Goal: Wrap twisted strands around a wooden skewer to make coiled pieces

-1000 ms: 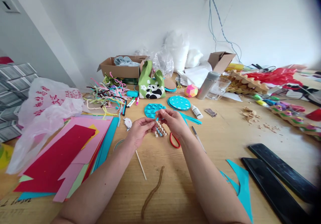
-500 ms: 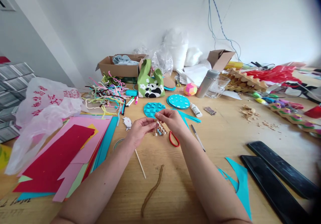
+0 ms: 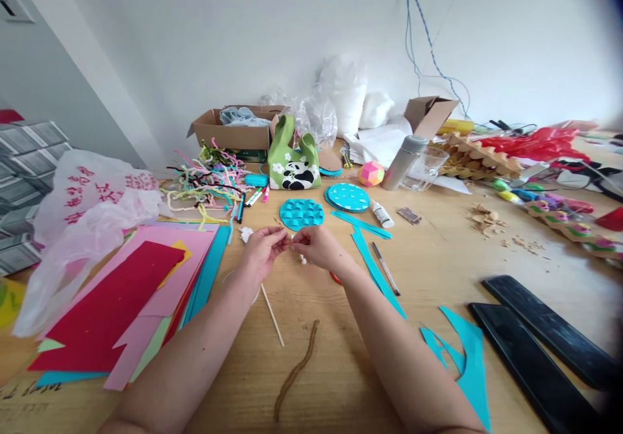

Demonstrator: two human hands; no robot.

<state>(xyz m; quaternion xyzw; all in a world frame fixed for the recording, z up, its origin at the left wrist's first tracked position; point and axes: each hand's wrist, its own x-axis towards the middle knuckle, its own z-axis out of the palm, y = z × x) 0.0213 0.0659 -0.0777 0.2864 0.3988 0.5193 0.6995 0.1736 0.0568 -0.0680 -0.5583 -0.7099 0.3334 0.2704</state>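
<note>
My left hand (image 3: 265,249) and my right hand (image 3: 318,247) meet at the fingertips above the table, both closed in a pinch. Between them is a small piece of beadwork (image 3: 302,260), mostly covered by my right hand; a few white beads show under its fingers. Behind my hands lies a round blue piece with raised curved flaps (image 3: 302,215). A white cut-out shape (image 3: 246,233) rests just beyond my left hand. Red-handled scissors (image 3: 335,278) are largely hidden under my right wrist. Near my left forearm is a thin wooden stick (image 3: 272,316).
A brown pipe cleaner (image 3: 296,370) lies between my forearms. Coloured paper sheets (image 3: 117,291) are stacked at left. To the right are a pen (image 3: 386,269), blue paper scraps (image 3: 474,375) and two black phones (image 3: 530,362). Farther back stands a green panda bag (image 3: 293,158).
Both hands have shifted slightly, the right one left and downward. The beadwork, hanging visibly with tan, white and blue beads before, is now mostly hidden behind my right hand.
</note>
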